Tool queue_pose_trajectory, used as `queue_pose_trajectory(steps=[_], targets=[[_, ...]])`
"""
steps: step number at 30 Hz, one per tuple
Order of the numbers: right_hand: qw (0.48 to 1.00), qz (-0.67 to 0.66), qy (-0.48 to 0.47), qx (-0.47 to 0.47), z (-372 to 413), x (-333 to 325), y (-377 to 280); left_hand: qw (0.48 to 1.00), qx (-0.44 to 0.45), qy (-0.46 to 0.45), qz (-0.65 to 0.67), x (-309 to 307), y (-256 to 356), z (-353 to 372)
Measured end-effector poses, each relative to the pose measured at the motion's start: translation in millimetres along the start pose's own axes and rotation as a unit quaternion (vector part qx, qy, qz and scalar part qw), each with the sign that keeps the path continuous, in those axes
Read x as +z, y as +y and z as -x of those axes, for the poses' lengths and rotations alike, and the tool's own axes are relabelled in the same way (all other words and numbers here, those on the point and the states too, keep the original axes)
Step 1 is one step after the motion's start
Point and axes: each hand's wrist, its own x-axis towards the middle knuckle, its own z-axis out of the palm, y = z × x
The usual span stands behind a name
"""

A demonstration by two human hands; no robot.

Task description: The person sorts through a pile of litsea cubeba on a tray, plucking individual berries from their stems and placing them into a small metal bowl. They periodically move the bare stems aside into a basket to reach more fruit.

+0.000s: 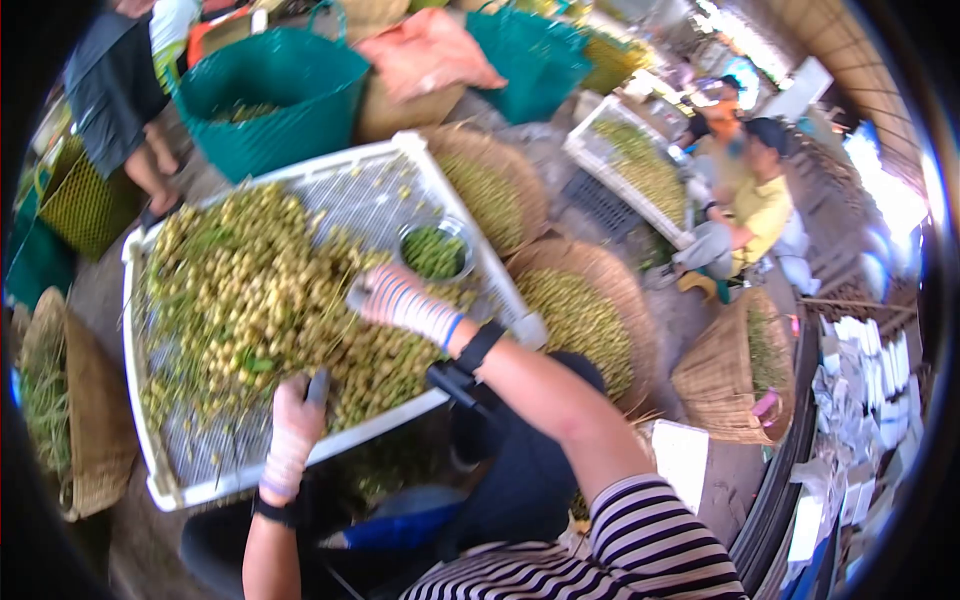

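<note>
Where fruit (235, 300) lies heaped, hands (300, 412) (408, 300) reach

The tray (168, 492) lies before me, with fruit (230, 300) heaped from its left edge across the middle. Near its right edge sits a bowl (468, 262) of greens (432, 254); round baskets (640, 335) lie beyond that edge, a tub (325, 130) behind the far one.

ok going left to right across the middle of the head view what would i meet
Leaning woven basket, left hand, right hand, round shallow basket, tilted basket, white pieces.
</note>
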Motion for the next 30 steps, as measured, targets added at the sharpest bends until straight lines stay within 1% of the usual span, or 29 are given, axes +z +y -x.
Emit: queue_pose_trajectory(steps=[1, 2, 4, 5, 6, 7, 8, 9, 10, 11, 12, 13, 14, 15, 16, 17, 18, 20, 21, 22, 23, 24, 25, 26, 28, 30], targets=[[0.999, 0.024, -0.010, 0.031, -3, -3, 2, 0.999, 0.029, -0.013, -0.009, 3, -10, 0], [0.991, -0.012, -0.099, 0.085, -7, -14, 4, 0.998, 0.053, -0.022, -0.023, 6, -15, -2], [0.995, -0.065, -0.068, 0.043, -17, -6, 26, 0.995, -0.042, -0.058, 0.070, 12, 7, 5], [0.995, -0.063, -0.063, 0.045, -22, -4, 36, 0.996, -0.022, -0.050, 0.075, 15, 0, 4], [0.992, -0.055, -0.114, 0.013, -24, -7, 40, 0.996, -0.019, -0.053, 0.074, 17, 1, 2], [0.985, -0.049, -0.167, -0.019, -25, -7, 44, 0.995, -0.038, -0.057, 0.071, 19, 3, 2], [0.984, -0.053, -0.166, -0.018, -25, -8, 48, 0.994, -0.059, -0.061, 0.066, 19, 2, 2], [0.973, -0.026, -0.227, -0.037, -25, -8, 55, 0.997, 0.058, -0.028, 0.050, 22, -20, -3], [0.955, -0.003, -0.292, -0.060, -24, -7, 58, 0.998, 0.048, -0.025, 0.044, 27, -41, -16], [0.951, -0.031, -0.301, -0.061, -13, -20, 49, 0.988, 0.148, -0.010, -0.047, 28, -63, -25], [0.945, -0.062, -0.313, -0.066, -2, -39, 43, 0.960, 0.240, 0.004, -0.143, 18, -76, -24], [0.947, -0.121, -0.259, -0.144, -4, -36, 66, 0.976, 0.207, -0.046, -0.049, 12, -63, -20], [0.937, -0.185, -0.203, -0.216, -9, -26, 88, 0.980, 0.168, -0.090, 0.048, 12, -45, -18], [0.962, -0.072, -0.239, -0.108, -13, -42, 77, 0.982, 0.144, -0.102, 0.066, 11, -41, -20], [0.976, -0.006, -0.200, -0.089, -18, -53, 83, 0.982, 0.121, -0.113, 0.087, 12, -39, -22], [0.991, 0.028, -0.127, -0.037, -19, -57, 85, 0.979, 0.034, -0.115, 0.166, 10, -28, -20], [0.995, 0.068, -0.066, -0.038, -21, -61, 91, 0.961, -0.048, -0.114, 0.247, 12, -17, -22], [0.999, -0.002, -0.008, 0.046, -26, -55, 106, 0.934, -0.083, -0.122, 0.325, 14, -14, -23], [0.989, 0.124, 0.075, 0.023, -23, -47, 104, 0.919, -0.088, -0.125, 0.363, 14, -13, -22], [0.956, 0.245, 0.160, 0.000, -16, -43, 89, 0.902, -0.091, -0.129, 0.401, 14, -12, -22], [0.959, 0.248, 0.137, 0.003, -11, -48, 76, 0.881, -0.096, -0.141, 0.442, 15, -19, -26], [0.990, 0.141, 0.010, 0.006, -9, -52, 58, 0.868, -0.088, -0.146, 0.467, 14, -18, -25], [0.992, 0.089, -0.081, -0.046, -6, -43, 49, 0.869, -0.087, -0.142, 0.465, 15, -16, -23], [0.980, 0.037, -0.169, -0.096, 0, -33, 41, 0.871, -0.085, -0.141, 0.463, 17, -12, -23], [0.955, -0.054, -0.286, -0.051, 19, -7, 8, 0.875, -0.085, -0.136, 0.457, 22, -6, -23], [0.966, -0.027, -0.249, -0.062, 25, 25, -10, 0.879, -0.084, -0.136, 0.449, 24, -8, -23]])
